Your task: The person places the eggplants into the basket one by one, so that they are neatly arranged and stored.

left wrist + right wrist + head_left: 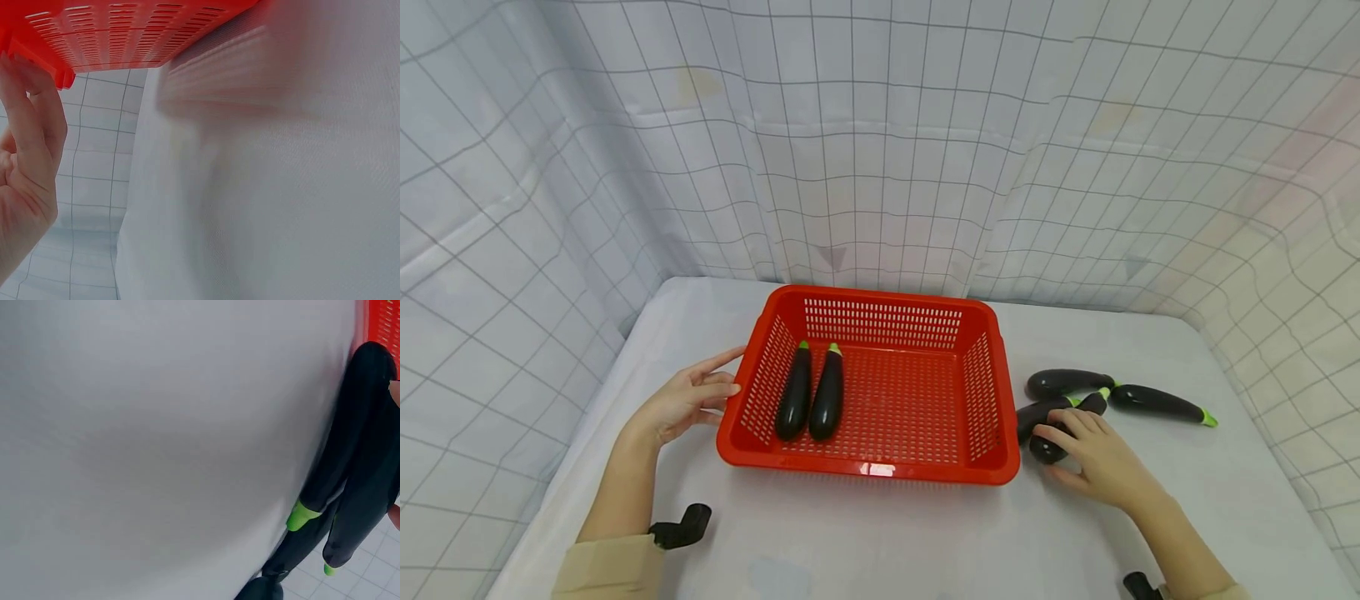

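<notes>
A red plastic basket (880, 475) with slotted walls stands mid-table. Two dark eggplants, one at the left wall (794, 396) and one beside it (827, 398), lie inside with green stems toward the back. My left hand (688, 396) is at the basket's left side, its loosely bent fingers touching the rim. To the right of the basket, my right hand (1101, 462) grips an eggplant (369, 481) between fingers and thumb. Right against that one lies another eggplant (344, 431), close to the basket wall.
Behind the right hand, two more eggplants lie on the white table (880, 550), one at the back (1067, 382) and one farther right (1157, 402). A white checked curtain (895, 167) encloses the table's back and sides.
</notes>
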Available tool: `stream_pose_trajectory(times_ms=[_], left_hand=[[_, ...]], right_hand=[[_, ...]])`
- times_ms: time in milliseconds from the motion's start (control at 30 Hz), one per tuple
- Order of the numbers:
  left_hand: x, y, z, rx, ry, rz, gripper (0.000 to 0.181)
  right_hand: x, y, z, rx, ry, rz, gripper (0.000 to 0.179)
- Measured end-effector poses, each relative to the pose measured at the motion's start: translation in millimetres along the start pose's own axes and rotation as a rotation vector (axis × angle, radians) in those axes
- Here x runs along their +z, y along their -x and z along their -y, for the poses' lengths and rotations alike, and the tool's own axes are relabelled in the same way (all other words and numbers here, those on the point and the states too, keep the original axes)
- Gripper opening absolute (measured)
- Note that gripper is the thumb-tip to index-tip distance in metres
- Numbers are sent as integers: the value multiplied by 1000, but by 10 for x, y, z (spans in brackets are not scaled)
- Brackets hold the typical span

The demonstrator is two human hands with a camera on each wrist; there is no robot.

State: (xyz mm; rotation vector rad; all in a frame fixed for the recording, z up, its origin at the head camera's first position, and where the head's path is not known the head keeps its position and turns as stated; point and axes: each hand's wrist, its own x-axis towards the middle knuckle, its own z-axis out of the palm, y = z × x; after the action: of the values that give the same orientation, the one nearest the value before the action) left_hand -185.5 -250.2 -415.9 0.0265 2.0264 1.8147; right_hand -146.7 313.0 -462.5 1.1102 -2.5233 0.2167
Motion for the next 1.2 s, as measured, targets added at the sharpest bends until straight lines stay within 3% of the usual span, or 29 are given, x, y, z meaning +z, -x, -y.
stream_pose_trajectory(times_ms=[267, 767, 1033, 1200], left_hand=[[-2, -2, 1, 0, 6, 2, 65], [-4, -5, 8, 0, 10, 0, 65], [-15, -11, 15, 19, 44, 24, 64], [-19, -9, 21, 28, 55, 35, 63]], right_hand=[[-170, -183, -50, -34, 45, -30, 55], [-534, -691, -29, -143, 104, -50, 45], [-619, -1080, 91, -259, 124, -65, 43], [-682, -1330, 214, -304, 153, -9, 33]])
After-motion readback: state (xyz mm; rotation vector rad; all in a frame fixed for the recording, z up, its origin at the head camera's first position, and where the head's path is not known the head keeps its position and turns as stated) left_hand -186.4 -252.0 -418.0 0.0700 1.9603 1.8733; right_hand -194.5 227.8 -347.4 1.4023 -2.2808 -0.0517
